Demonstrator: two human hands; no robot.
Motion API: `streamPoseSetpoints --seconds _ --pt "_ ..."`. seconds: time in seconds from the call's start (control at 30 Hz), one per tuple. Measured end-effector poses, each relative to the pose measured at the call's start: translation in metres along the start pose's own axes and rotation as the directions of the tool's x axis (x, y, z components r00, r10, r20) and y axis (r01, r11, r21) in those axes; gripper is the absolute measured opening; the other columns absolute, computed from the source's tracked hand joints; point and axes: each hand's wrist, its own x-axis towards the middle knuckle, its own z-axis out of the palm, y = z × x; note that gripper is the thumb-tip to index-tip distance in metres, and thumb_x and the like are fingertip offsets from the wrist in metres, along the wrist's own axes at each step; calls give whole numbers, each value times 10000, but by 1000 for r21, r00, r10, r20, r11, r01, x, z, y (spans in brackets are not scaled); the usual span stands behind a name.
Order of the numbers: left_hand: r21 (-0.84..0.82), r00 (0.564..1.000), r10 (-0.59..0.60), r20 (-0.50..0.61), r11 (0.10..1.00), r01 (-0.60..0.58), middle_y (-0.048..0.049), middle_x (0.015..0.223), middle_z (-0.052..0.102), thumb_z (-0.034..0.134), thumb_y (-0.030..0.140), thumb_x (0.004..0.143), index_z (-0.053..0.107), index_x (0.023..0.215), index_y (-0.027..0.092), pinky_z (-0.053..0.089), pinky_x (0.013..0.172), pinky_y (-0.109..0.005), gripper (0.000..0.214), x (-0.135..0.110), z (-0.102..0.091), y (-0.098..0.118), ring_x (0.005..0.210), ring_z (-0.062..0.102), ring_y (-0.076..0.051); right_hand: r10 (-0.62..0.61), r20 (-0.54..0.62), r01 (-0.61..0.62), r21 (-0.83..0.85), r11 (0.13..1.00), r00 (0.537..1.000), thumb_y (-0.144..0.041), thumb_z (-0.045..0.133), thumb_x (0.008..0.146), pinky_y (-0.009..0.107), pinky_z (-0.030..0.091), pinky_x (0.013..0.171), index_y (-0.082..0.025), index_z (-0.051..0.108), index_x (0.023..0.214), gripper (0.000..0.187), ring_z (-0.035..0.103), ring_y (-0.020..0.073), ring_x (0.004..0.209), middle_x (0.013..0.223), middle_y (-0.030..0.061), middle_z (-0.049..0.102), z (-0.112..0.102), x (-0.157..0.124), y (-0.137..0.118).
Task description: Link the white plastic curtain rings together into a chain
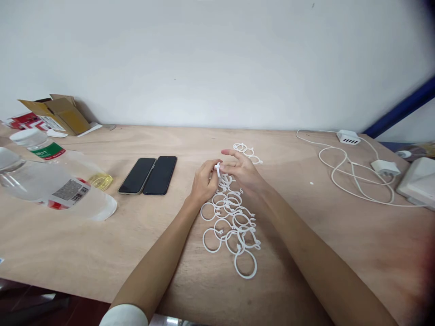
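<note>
Between my two hands is a white plastic ring (218,170), seen nearly edge-on, with a small clip part at its top. My left hand (205,180) pinches it from the left with bent fingers. From the other side, my right hand (245,171) closes its thumb and a finger on the ring's top, while its index finger stretches out to the left. Below the hands, a pile of several white rings with small clips (234,222) spreads over the wooden table toward me. A few more white rings (248,153) lie beyond my right hand.
Two black phones (160,175) lie left of my hands. Plastic bottles (68,192) and an open cardboard box (63,115) are farther left. On the right, a looped white cable (340,181) joins chargers (385,167). A white wall (204,63) rises behind the wooden table (292,271).
</note>
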Motion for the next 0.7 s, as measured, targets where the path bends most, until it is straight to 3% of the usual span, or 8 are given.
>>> streamPoseSetpoints --seconds 0.17,0.37,0.5,0.7 --pt "19 998 -62 -17 998 62 -80 1023 682 419 146 876 600 1058 162 489 802 -278 258 0 2 -2 906 627 -167 -1 16 1 25 1000 1000 -207 693 627 258 369 610 -203 564 1056 449 577 138 722 776 -10 687 3 1 2" --pt "79 991 -86 -98 992 94 -35 795 668 497 172 834 616 867 152 472 694 -242 125 2 3 0 707 591 -131 -18 -12 18 33 999 1000 -239 767 584 253 382 619 -208 572 1022 481 589 138 747 797 -9 680 5 2 5" --pt "125 979 -135 -153 980 155 -22 692 640 502 215 857 625 763 151 452 649 -237 167 2 3 0 648 571 -124 -41 -120 30 -90 995 992 -311 786 548 250 379 583 -180 596 857 386 534 108 620 672 -37 607 7 2 7" --pt "151 985 -109 -135 980 130 -44 761 689 544 227 849 669 831 154 474 675 -247 146 2 3 -6 670 600 -133 -5 -93 -21 -280 960 996 -411 682 638 248 273 500 -168 562 597 274 332 66 472 480 -79 401 10 1 6"
